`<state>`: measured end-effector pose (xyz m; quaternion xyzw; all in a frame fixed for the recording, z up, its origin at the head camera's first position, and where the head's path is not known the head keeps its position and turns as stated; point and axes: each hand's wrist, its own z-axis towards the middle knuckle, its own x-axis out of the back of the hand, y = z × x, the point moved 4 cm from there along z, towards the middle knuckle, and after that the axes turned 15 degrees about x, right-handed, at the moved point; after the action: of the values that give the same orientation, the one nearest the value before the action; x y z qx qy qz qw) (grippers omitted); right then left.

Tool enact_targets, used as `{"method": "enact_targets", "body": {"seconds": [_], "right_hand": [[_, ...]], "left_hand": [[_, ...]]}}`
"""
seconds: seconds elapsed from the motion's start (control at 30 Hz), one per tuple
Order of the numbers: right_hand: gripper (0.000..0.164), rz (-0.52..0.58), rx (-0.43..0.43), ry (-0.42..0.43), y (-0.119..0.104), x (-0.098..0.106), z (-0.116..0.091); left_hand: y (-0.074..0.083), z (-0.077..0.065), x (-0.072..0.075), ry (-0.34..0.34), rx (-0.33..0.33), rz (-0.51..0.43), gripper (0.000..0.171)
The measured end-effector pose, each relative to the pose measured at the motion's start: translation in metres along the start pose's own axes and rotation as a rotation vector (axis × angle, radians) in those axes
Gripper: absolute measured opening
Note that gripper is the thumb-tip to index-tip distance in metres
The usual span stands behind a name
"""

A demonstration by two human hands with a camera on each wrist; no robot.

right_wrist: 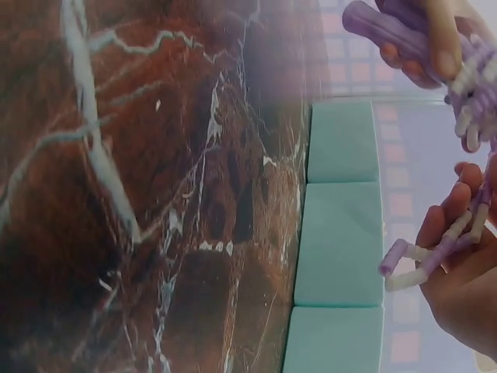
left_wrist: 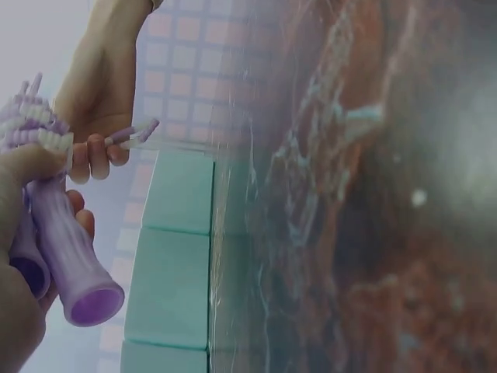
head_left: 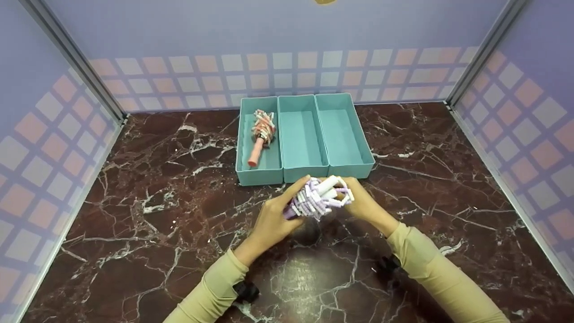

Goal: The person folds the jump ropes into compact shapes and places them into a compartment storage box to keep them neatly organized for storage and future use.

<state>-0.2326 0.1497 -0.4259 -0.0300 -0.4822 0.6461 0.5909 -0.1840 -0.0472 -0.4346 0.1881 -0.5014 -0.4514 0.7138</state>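
Note:
A purple-and-white beaded jump rope (head_left: pixel 314 202) is bundled between the two hands, above the table in front of the bins. My left hand (head_left: pixel 274 220) grips the bundle near its two purple handles (left_wrist: pixel 74 256), whose hollow ends show in the left wrist view. A loose loop of beads (right_wrist: pixel 419 264) runs through the curled fingers of my right hand (right_wrist: pixel 466 287), which holds it close to the bundle. In the head view the bundle hides part of the right hand (head_left: pixel 358 202). A second jump rope, pink and white with a pink handle (head_left: pixel 256 152), lies in the left bin.
Three turquoise bins (head_left: pixel 305 172) stand side by side at the back of the dark marbled table (head_left: pixel 179 233); the middle and right ones show bare floors. Checkered panels (head_left: pixel 296 67) enclose the back and sides.

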Motion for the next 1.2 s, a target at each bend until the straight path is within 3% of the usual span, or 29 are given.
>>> {"method": "enact_targets", "body": {"seconds": [0.17,0.3,0.43,0.63,0.97,1.2], "right_hand": [[0.022,0.025,-0.158,0.003,0.001,-0.004,-0.003],[0.024,0.054,-0.171,-0.004,0.0,-0.005,-0.005],[0.016,0.076,-0.14,-0.011,-0.003,-0.004,-0.008],[0.015,0.047,-0.082,0.009,-0.009,-0.002,-0.012],[0.033,-0.256,0.091,0.273,-0.025,-0.002,-0.017],[0.039,-0.216,0.17,0.377,-0.03,-0.005,-0.017]], "left_hand": [[0.001,0.001,0.0,0.056,0.036,-0.008,0.1],[0.003,0.001,-0.001,0.06,0.018,0.062,0.102],[0.003,0.001,-0.002,0.055,0.01,0.104,0.092],[-0.005,0.007,0.006,0.116,0.107,0.045,0.088],[-0.009,0.01,0.009,0.143,0.188,0.039,0.089],[-0.006,0.013,0.009,0.157,0.196,0.06,0.089]]}}
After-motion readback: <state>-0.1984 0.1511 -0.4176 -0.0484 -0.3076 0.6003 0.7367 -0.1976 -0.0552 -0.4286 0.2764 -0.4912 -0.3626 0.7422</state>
